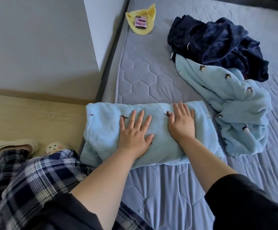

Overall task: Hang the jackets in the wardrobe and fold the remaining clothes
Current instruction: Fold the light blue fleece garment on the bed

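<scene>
A folded light-blue fleece garment [151, 130] is laid at the near edge of the bed [151, 77], centre of the frame. It is pressed flat by the left hand [134, 135] and the right hand [182, 123], fingers straight and spread, nothing gripped. The folding step appears to be at its smoothing stage. Next, the unfolded light-blue garment [234, 110] and dark navy garment [217, 45], heaped at upper right, would need to be drawn over.

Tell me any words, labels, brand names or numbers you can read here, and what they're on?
None can be read.
Phone case on the yellow cloth: pink and dark pattern, no legible text.
Small white mark on the dark blue garment: too small to read.
Light blue fleece: only brown embroidered motifs.
</scene>
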Demonstrator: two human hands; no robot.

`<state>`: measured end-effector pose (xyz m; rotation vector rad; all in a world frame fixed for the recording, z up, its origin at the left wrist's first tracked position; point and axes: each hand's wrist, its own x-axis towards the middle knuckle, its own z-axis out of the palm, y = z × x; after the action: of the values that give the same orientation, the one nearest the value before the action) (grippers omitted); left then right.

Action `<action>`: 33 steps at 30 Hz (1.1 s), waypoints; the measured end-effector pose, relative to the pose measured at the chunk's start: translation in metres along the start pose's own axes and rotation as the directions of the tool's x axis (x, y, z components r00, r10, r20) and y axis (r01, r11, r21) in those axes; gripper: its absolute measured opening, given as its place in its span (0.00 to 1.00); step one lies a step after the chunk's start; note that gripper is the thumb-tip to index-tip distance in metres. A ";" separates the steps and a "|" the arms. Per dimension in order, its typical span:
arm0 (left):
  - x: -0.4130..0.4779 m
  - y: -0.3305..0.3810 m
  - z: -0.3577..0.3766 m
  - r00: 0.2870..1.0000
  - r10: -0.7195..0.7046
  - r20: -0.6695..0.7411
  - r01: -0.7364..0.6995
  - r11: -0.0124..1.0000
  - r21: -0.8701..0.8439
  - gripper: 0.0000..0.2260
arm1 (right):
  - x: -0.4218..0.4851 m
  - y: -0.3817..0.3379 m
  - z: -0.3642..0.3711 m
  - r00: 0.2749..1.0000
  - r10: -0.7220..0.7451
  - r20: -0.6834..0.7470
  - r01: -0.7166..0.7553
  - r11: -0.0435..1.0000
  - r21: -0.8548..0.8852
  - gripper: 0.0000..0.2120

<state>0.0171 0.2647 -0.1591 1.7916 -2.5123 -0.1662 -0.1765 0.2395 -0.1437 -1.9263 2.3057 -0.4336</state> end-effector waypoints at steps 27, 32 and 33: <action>0.000 -0.091 -0.046 0.629 -0.693 0.352 0.740 0.394 -0.545 0.45 | -0.017 -0.081 0.030 0.987 -0.160 0.019 0.161 0.982 -0.100 0.27; 0.003 -0.106 -0.042 0.526 -0.587 0.615 0.789 0.067 -0.611 0.55 | -0.020 -0.079 0.030 0.986 -0.165 0.006 0.165 0.982 -0.093 0.29; 0.003 -0.107 -0.043 0.513 -0.574 0.638 0.811 0.081 -0.579 0.55 | -0.019 -0.079 0.030 0.987 -0.162 0.002 0.162 0.983 -0.087 0.29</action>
<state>0.1213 0.2244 -0.1293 2.2417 -0.8221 -1.4571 -0.0898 0.2412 -0.1521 -2.1666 2.2143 -0.3585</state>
